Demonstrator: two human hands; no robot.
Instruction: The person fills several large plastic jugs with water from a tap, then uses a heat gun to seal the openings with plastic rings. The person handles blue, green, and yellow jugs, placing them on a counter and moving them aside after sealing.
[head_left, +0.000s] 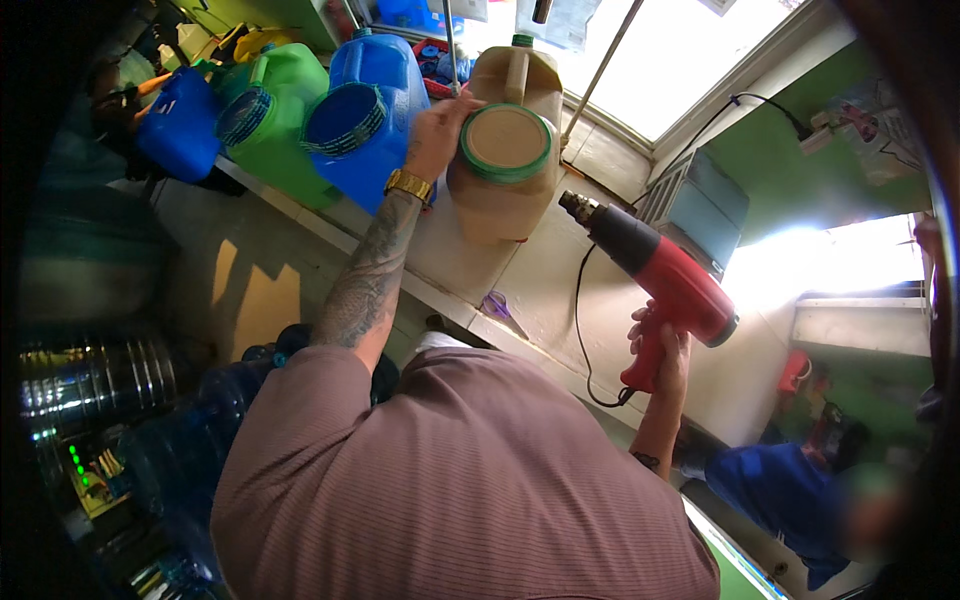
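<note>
My right hand is closed around the handle of a red and black heat gun, its metal nozzle pointing toward a tan plastic water jug. Fingers of my left hand are at the left edge of the jug's round tan cap with a green rim; whether they grip it is unclear. Left of that jug stand a blue jug and a green jug, both with large dark blue caps that have printed bands around them. The heat gun's black cord loops over the tiled counter.
Purple-handled scissors lie near the tiled counter's front edge. A red basket sits behind the jugs. Another blue jug is beside a person at far left. Someone in blue is at lower right. Clear blue bottles stand at lower left.
</note>
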